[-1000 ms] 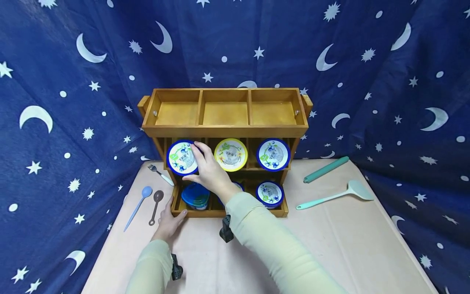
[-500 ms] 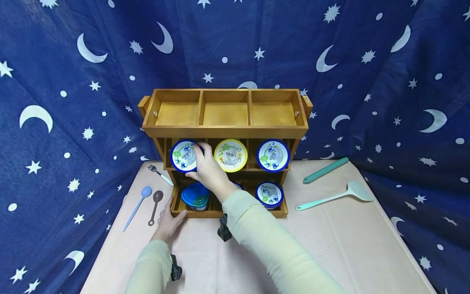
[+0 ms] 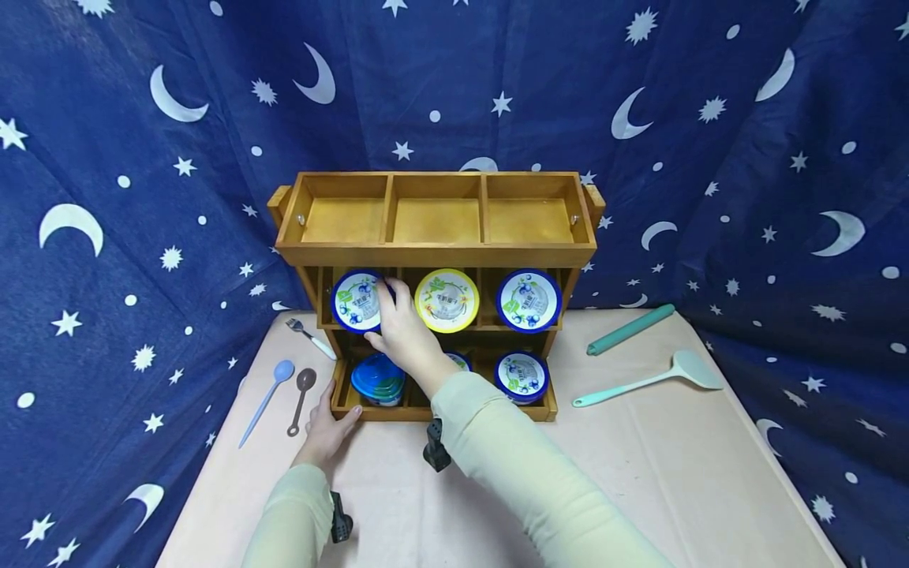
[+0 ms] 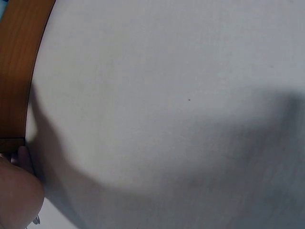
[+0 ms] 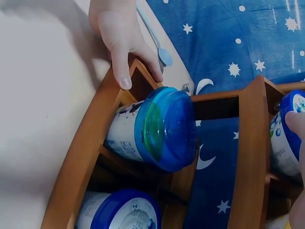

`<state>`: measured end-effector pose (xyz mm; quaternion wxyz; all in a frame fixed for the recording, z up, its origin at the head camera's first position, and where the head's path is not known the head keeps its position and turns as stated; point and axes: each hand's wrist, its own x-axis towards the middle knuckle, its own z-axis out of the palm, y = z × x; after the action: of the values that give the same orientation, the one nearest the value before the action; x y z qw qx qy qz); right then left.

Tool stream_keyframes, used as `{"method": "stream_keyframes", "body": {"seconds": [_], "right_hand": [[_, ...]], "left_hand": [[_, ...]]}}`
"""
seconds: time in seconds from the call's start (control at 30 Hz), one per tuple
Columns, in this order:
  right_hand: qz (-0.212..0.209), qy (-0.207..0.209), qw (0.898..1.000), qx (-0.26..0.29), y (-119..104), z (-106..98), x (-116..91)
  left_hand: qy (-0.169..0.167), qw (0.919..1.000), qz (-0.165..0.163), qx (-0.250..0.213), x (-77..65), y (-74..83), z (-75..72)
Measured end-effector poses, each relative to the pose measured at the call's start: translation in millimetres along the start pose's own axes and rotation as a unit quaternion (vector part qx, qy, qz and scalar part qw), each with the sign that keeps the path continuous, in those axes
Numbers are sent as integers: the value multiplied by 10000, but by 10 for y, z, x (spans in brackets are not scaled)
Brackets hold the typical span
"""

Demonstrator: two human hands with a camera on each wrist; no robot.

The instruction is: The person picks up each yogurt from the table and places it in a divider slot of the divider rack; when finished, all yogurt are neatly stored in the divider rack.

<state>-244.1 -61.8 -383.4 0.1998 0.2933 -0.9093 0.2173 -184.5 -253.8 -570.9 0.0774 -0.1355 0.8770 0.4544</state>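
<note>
My right hand [image 3: 406, 327] holds a round tub [image 3: 349, 304] with a blue-rimmed, blueberry-printed lid by its right side, in the left compartment of the wooden rack's [image 3: 435, 254] middle tier. In the right wrist view only part of that hand shows at the right edge, its thumb [image 5: 296, 123] against the lid rim. My left hand [image 3: 327, 435] grips the rack's lower left corner, thumb at the front and fingers along the side. Just beside it, a tub with a clear blue lid [image 3: 376, 377] sits in the lower left compartment; the right wrist view shows it tilted.
A yellow-lidded tub [image 3: 447, 300] and a blue-lidded tub [image 3: 529, 300] share the middle tier. Another tub [image 3: 521, 377] sits lower right. Left of the rack lie a fork [image 3: 312, 339], a blue spoon [image 3: 268, 398] and a brown spoon [image 3: 303, 394]; right, a turner [image 3: 660, 379] and green rod [image 3: 630, 328].
The blue-rimmed tub has shifted slightly right and back into its compartment with my right hand, then stayed almost still. My left hand has kept its hold on the rack corner.
</note>
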Motion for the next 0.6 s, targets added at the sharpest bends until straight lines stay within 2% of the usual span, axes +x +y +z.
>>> {"method": "stream_keyframes", "body": {"seconds": [0.13, 0.37, 0.6], "right_hand": [[-8, 61, 9999, -111, -10, -25, -21], [-357, 278, 9990, -30, -60, -104, -63], [-449, -231, 9981, 362, -82, -234, -125]], "left_hand": [[-61, 9999, -96, -51, -13, 18, -2], [-54, 10000, -24, 24, 3, 18, 9], [-4, 10000, -60, -65, -8, 20, 10]]}}
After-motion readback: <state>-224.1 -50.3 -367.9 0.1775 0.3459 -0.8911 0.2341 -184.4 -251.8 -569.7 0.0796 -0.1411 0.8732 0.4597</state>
